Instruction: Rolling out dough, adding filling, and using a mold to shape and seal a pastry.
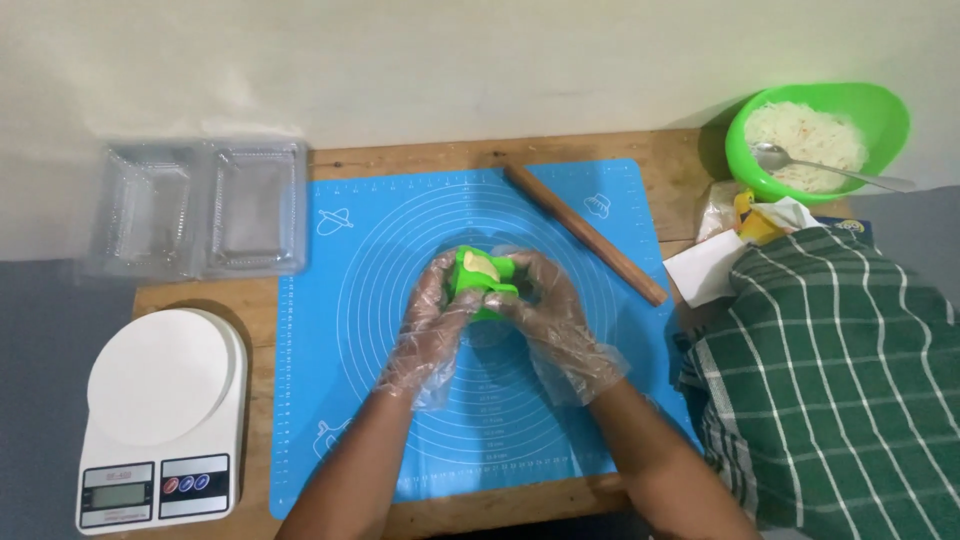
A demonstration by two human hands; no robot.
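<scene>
Both my hands wear clear plastic gloves and meet over the middle of a blue silicone baking mat. Between them is a small green plastic folding mould, with a pale piece of dough showing inside its top. My left hand grips the mould's left side. My right hand grips its right side, fingers curled over the edge. The mould is held just above the mat; its lower part is hidden by my fingers.
A wooden rolling pin lies diagonally on the mat's upper right. A green bowl of white shredded filling with a metal spoon stands at the far right. A green checked cloth covers the right side. A white kitchen scale and a clear plastic clamshell box sit left.
</scene>
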